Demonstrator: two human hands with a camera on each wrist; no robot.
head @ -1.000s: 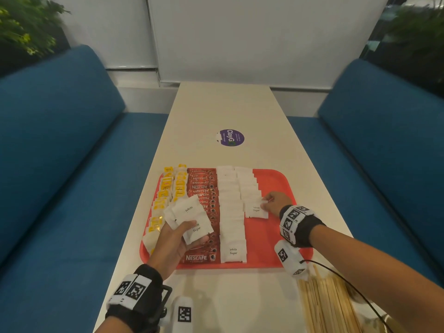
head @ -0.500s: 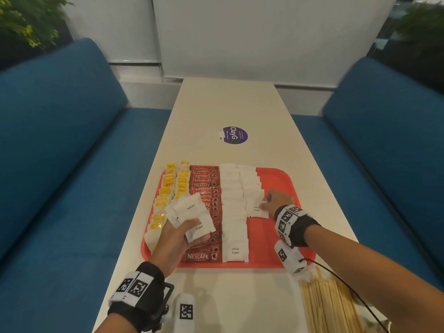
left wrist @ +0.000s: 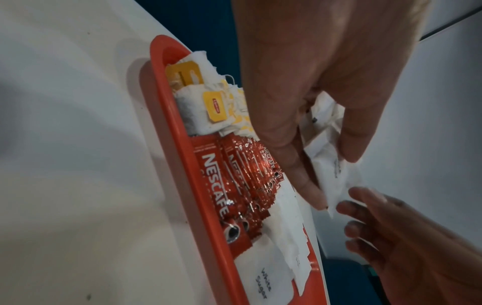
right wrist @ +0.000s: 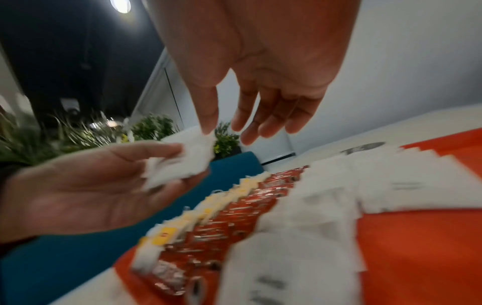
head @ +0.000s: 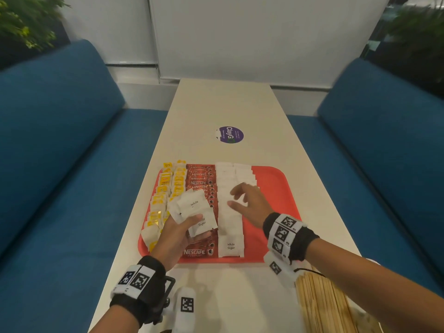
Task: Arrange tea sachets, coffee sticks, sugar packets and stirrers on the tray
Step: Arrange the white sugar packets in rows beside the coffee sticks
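A red tray (head: 276,188) holds yellow-tagged tea sachets (head: 168,186) on the left, red Nescafe coffee sticks (head: 199,182) beside them, and two columns of white sugar packets (head: 229,224). My left hand (head: 197,227) grips a fan of sugar packets (head: 192,207) above the coffee sticks. My right hand (head: 234,198) hovers over the sugar columns, fingers spread and holding nothing. In the right wrist view its thumb tip (right wrist: 208,128) reaches the edge of the held packets (right wrist: 182,165). Wooden stirrers (head: 322,304) lie on the table near my right forearm.
The long white table (head: 228,104) carries a purple round sticker (head: 230,135) beyond the tray. Blue bench seats (head: 60,164) run along both sides. The right part of the tray floor is bare red.
My right hand has left the packet it laid in the second sugar column and moved left toward the packets in my left hand. The left hand has kept its place.
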